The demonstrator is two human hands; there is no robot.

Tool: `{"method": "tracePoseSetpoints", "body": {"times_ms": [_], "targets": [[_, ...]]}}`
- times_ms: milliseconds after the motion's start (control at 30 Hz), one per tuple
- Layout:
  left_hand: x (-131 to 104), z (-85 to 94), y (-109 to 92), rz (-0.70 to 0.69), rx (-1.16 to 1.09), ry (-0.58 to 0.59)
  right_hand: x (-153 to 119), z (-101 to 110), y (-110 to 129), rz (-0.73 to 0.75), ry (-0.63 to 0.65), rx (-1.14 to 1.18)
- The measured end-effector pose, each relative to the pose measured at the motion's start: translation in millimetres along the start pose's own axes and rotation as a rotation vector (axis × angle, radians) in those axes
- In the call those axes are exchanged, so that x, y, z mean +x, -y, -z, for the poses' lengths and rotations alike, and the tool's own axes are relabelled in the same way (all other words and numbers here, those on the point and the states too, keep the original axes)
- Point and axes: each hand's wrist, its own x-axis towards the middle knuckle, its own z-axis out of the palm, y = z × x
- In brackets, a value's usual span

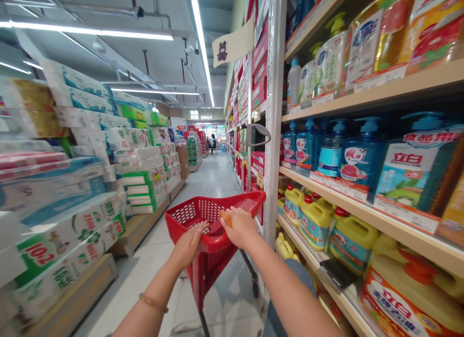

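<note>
A red plastic shopping cart (213, 201) with a perforated basket stands in front of me, turned slightly to the right. My left hand (189, 244) is closed over the left part of its near rim, with the fingers pointing forward. My right hand (239, 227) grips the near rim farther right. A small orange thing (226, 218) shows at its thumb and index finger; I cannot make out its kind. Inside the basket, some reddish, partly see-through surfaces (246, 205) are visible beyond my right hand. The undersides of both hands are hidden.
Shelves (362, 182) close on my right hold dish-soap pump bottles (357, 155) and yellow jugs (317, 223). Packs of tissue paper (72, 240) are stacked on the left. The aisle floor (213, 175) runs ahead towards a distant person (212, 142). A grey hook-like handle (258, 135) juts from the shelf post.
</note>
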Motion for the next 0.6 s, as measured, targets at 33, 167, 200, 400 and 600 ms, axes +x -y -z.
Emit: {"method": "tracePoseSetpoints", "body": {"times_ms": [33,167,200,400,600], "targets": [[1.6,-4.0,-0.3,0.020,0.017,-0.020,0.8,0.3,-0.7,-0.023,0.001,-0.016],[7.5,-19.1,-10.6,-0.013,0.125,-0.071,-5.3,-0.3,12.5,0.078,0.023,-0.017],[8.6,-20.7,-11.4,-0.034,0.158,-0.070,-8.2,0.9,15.8,0.129,0.036,-0.009],[14.8,-20.2,16.6,-0.001,0.270,-0.059,-11.6,18.1,4.3,0.060,0.148,-0.077],[20.6,-37.3,22.9,0.091,0.321,-0.073,-12.1,3.4,27.0,-0.033,0.009,-0.187]]}}
